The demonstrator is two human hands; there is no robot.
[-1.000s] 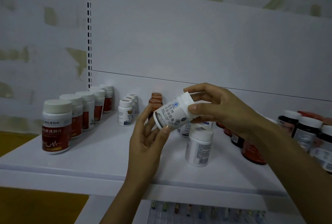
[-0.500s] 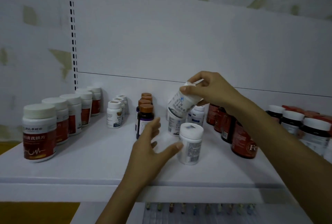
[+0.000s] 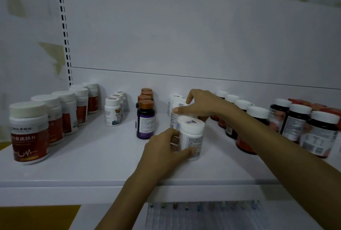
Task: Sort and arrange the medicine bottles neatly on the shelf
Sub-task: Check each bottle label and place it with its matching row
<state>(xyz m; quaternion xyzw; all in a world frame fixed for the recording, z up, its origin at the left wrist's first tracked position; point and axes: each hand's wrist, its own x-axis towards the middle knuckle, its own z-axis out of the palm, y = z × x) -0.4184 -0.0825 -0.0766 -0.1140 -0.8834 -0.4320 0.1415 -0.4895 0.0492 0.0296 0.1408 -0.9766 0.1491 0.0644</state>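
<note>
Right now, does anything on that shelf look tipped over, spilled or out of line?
Nothing stands out. Every bottle in view stands upright in its row on the shelf, and nothing is spilled. Only the white row is being handled: the left hand grips the front white bottle, and the right hand holds the second white bottle behind it.

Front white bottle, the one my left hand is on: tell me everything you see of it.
The front white bottle looks like plastic, with a wide white cap bearing a small bluish mark and a label of fine print with a barcode low down. It stands upright on the white shelf. The left hand grips it, fingers round its left side, thumb across the lower front. A second white bottle, held by the right hand, stands behind; contact is unclear.
</note>
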